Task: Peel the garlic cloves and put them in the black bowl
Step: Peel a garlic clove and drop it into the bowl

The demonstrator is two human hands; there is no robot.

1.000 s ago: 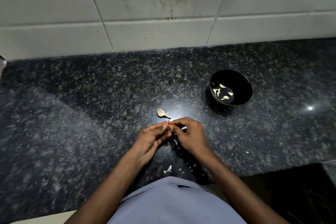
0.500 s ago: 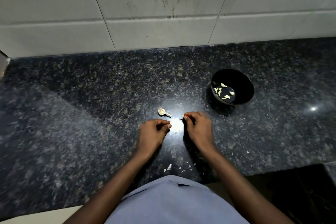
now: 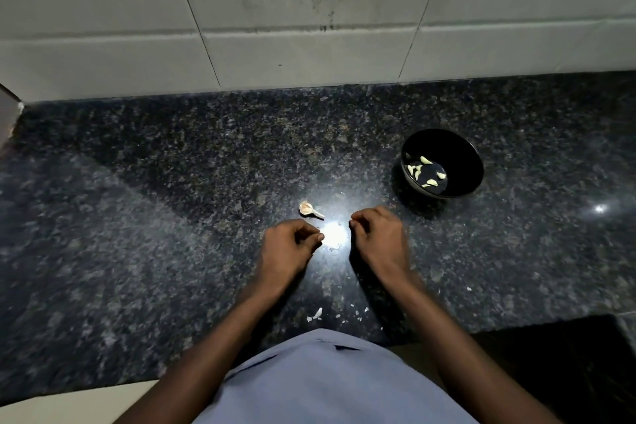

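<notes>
The black bowl (image 3: 457,148) stands on the counter at the right with several peeled garlic cloves (image 3: 426,171) in its bottom. One unpeeled garlic clove (image 3: 308,209) with a thin stalk lies on the counter just beyond my left hand (image 3: 287,248). That hand rests on the counter with its fingers curled and the thumb tip against them; what it holds is hidden. My right hand (image 3: 378,239) lies a short gap to the right, also curled, its contents hidden. It is near the bowl, below and left of it.
Bits of white garlic skin (image 3: 316,314) lie scattered on the dark speckled granite counter (image 3: 172,217) close to its front edge. A bright light glare sits between my hands. A tiled wall (image 3: 309,45) closes off the back.
My hands were together, pinching at something between the fingertips. They have pulled apart sideways and now rest separately on the counter. The bowl and the loose clove have not moved.
</notes>
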